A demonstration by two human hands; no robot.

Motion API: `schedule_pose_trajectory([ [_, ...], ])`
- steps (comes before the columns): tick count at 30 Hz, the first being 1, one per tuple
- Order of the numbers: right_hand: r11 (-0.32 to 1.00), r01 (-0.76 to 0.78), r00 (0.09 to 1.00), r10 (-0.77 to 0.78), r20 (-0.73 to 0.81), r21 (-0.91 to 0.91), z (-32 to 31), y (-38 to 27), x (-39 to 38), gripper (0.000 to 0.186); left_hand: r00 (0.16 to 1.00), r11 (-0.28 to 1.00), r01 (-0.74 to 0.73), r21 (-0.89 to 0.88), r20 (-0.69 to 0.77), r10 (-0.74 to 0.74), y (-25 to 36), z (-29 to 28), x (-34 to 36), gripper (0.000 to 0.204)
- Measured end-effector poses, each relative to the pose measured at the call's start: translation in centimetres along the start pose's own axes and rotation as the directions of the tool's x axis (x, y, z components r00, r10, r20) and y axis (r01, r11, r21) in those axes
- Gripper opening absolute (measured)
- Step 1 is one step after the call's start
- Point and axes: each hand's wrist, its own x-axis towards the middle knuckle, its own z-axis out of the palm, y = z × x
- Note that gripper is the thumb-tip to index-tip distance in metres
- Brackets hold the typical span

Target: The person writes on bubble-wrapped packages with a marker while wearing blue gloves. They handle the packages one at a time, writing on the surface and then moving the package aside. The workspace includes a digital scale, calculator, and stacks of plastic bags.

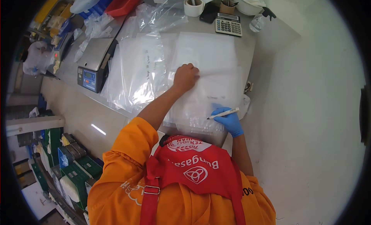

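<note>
My bare left hand (186, 76) rests on a stack of clear plastic bags (208, 51) in the middle of the table, its fingers curled in at the upper edge of a bag. In my right hand (231, 122), which wears a blue glove, is a white marker (226, 113) with its dark tip pointing left, just over the lower part of the bags. Faint handwriting shows on the bag above the marker. To the left lies another spread of clear bags (135, 70) with dark handwriting on it.
A digital scale (94, 62) stands on the left. At the back are a calculator (228, 25), a roll of tape (194, 7), a spray bottle (257, 23), a white bowl (249, 6) and a red tray (123, 3). A white wall (305, 109) borders the table's right side.
</note>
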Motion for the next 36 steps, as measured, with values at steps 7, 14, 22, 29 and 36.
schedule_pose_trajectory([
  [7, 0.986, 0.152, 0.988, -0.153, -0.002, 0.061, 0.6, 0.3, 0.4, 0.017, 0.885, 0.863, 0.427, -0.272, -0.069, -0.46, -6.3, -6.2, 4.4, 0.019],
  [14, 0.985, 0.14, 0.99, -0.136, -0.043, 0.104, 1.4, 0.4, 0.7, 0.014, 0.669, 0.718, 0.696, 0.0, -0.363, -0.649, -16.5, -15.5, -5.4, 0.033],
  [22, 0.967, 0.251, 0.909, -0.216, -0.358, 0.053, 1.9, -0.4, 1.6, 0.019, 0.923, 0.934, 0.352, 0.058, -0.19, -0.335, -6.2, -12.0, -10.6, 0.064],
  [29, 0.955, 0.295, 0.905, -0.288, -0.315, -0.027, 3.3, 0.8, 6.1, 0.012, 0.905, 0.993, 0.116, -0.001, 0.413, -0.105, 3.2, -6.4, -9.4, 0.068],
  [36, 0.914, 0.302, 0.926, -0.349, -0.146, -0.271, 3.2, 1.0, 6.0, 0.009, 0.827, 0.977, 0.195, 0.081, 0.523, -0.208, 1.6, -6.4, -8.3, 0.084],
])
